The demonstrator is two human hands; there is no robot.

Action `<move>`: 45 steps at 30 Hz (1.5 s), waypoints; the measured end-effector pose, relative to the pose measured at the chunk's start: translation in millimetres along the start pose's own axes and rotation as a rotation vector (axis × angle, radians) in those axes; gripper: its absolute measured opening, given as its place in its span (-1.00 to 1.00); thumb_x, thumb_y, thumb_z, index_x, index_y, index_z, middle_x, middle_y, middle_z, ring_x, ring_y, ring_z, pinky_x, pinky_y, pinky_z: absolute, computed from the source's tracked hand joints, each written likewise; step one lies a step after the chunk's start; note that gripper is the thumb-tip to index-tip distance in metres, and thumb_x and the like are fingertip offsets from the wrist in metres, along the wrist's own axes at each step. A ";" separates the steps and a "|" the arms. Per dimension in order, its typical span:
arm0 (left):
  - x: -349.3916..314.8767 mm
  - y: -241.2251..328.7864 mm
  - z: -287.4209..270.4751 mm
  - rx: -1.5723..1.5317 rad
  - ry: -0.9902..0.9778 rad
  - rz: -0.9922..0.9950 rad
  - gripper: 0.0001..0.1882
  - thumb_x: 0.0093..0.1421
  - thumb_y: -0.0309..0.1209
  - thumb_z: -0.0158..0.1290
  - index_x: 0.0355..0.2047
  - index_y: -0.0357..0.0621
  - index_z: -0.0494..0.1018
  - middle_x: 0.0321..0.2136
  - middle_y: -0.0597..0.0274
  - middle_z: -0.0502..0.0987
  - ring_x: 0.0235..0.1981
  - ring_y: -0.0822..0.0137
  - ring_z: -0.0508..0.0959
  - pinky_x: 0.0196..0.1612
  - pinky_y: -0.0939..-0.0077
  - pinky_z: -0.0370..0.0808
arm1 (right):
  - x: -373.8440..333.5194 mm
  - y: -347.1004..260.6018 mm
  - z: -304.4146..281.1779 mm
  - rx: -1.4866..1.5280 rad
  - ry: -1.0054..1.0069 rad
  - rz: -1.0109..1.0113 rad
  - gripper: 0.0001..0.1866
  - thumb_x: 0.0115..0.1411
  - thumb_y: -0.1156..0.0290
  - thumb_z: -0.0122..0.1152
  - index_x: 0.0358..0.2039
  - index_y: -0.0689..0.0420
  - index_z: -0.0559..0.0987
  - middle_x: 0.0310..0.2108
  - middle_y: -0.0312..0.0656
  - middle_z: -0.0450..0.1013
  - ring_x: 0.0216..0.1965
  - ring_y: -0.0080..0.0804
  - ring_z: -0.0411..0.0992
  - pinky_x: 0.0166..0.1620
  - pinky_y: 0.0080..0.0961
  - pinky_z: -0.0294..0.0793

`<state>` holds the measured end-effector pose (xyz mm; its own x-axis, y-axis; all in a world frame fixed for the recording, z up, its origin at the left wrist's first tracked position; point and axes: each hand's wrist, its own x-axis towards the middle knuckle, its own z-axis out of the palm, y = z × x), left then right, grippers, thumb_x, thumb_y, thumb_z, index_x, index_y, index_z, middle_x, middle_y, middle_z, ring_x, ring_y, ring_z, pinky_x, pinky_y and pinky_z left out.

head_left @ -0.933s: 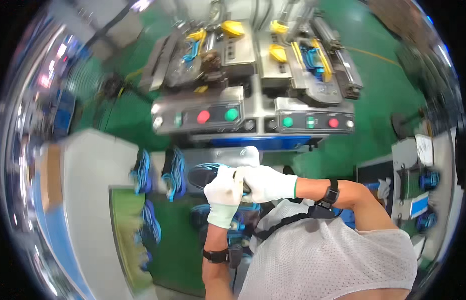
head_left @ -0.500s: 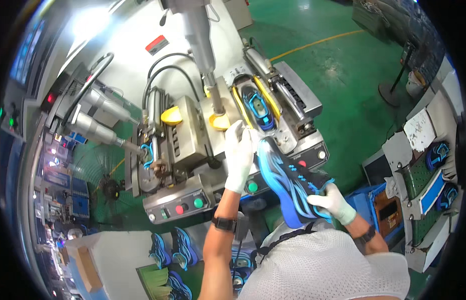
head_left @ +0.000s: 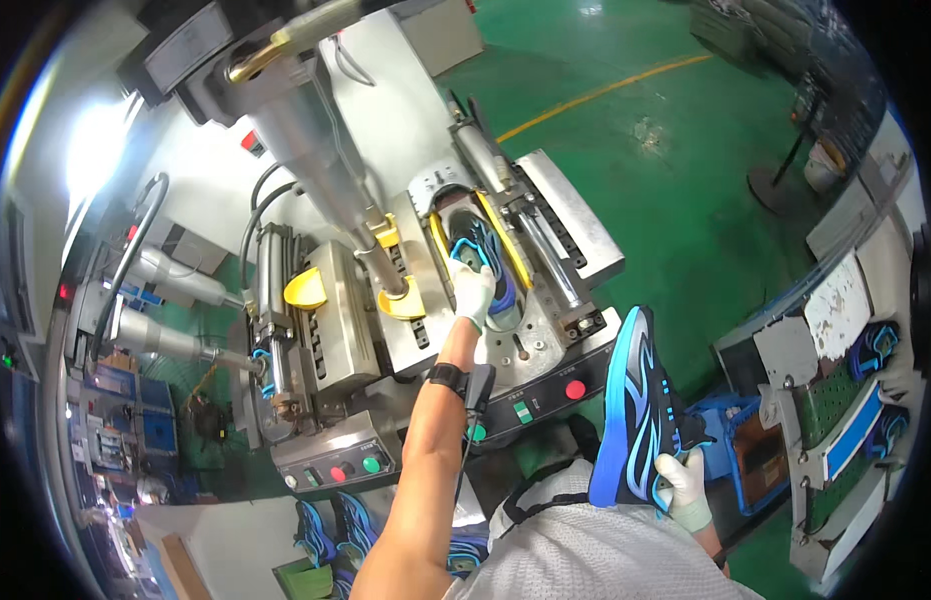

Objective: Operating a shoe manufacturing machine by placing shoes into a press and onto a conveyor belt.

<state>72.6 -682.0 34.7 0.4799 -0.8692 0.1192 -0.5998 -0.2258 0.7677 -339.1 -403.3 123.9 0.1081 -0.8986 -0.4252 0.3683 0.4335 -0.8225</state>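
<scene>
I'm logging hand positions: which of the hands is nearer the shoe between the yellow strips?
Left. The left hand is right at that shoe; the right hand is farther off, to the right, holding another shoe.

A shoe (head_left: 491, 252) lies in the press bed (head_left: 525, 340), just toward twelve o'clock; two shoes (head_left: 873, 350) rest on a rack (head_left: 831, 382) around three. The green floor (head_left: 675, 240) bears a yellow line (head_left: 605, 93) at one, a round-based stand (head_left: 775, 192) past two.

We see a yellow line (head_left: 605, 94) crossing the green floor (head_left: 675, 215), a dark round-based stand (head_left: 770, 190), and a blue crate (head_left: 720, 458).
</scene>
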 end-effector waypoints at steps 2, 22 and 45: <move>5.9 -5.6 -43.1 -0.205 -0.031 -0.125 -0.47 0.20 -0.33 0.12 0.11 -0.41 0.34 -0.17 -0.05 0.59 -0.19 0.05 0.62 -0.07 0.25 0.53 | 18.7 -14.2 17.1 -0.073 -0.066 -0.015 -0.43 0.07 0.22 0.53 0.03 0.20 0.52 -0.53 -0.52 0.38 -0.61 -0.77 0.27 -0.58 -0.69 0.18; -508.3 -28.0 -270.7 -0.365 0.070 -0.718 -0.43 0.29 -0.31 0.11 0.21 -0.43 0.33 -0.04 0.01 0.57 -0.03 0.26 0.55 0.09 0.37 0.47 | 384.5 50.3 318.0 -1.379 -0.214 -0.663 -0.66 0.01 0.15 0.33 -0.51 0.22 0.59 -0.41 0.17 0.58 -0.29 0.07 0.60 -0.20 -0.10 0.56; -582.4 -160.3 -184.3 -0.266 0.512 -0.653 -0.34 0.27 -0.19 0.17 0.28 -0.28 0.29 0.25 -0.18 0.37 0.29 -0.07 0.38 0.34 0.19 0.31 | 138.4 238.1 221.9 -1.709 -0.997 -1.065 -0.31 0.44 0.36 -0.06 0.46 0.31 -0.02 0.48 0.23 -0.10 0.51 0.08 -0.14 0.50 -0.16 -0.10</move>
<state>7.2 -58.5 -41.8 0.9429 -0.2824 -0.1765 0.0347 -0.4438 0.8954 -31.6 -439.5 -47.0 0.9607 -0.2682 0.0713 -0.2453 -0.9408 -0.2338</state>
